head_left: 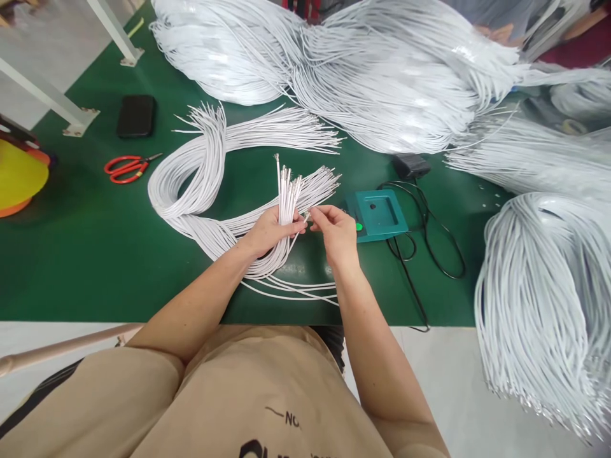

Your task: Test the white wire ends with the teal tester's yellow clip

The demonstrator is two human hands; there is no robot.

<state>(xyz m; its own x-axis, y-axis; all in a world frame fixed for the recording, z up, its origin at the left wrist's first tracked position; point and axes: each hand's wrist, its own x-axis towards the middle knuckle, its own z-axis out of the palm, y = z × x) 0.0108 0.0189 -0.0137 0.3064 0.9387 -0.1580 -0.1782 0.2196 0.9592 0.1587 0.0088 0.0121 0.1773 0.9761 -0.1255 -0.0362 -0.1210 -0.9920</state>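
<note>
My left hand is wrapped round a bunch of white wires, whose tips stand up above the fingers. Just right of it, my right hand pinches the end of a single wire between thumb and fingertips. The tip itself is small and partly covered. Below the left hand the bunch curves down and joins a looped bundle of white wires lying on the table. A few loose wires trail toward the right forearm.
On the green table lie red-handled snips and a black box. A teal device with a black cable stands right of my hands. Large wire heaps fill the back; another bundle hangs over the right edge.
</note>
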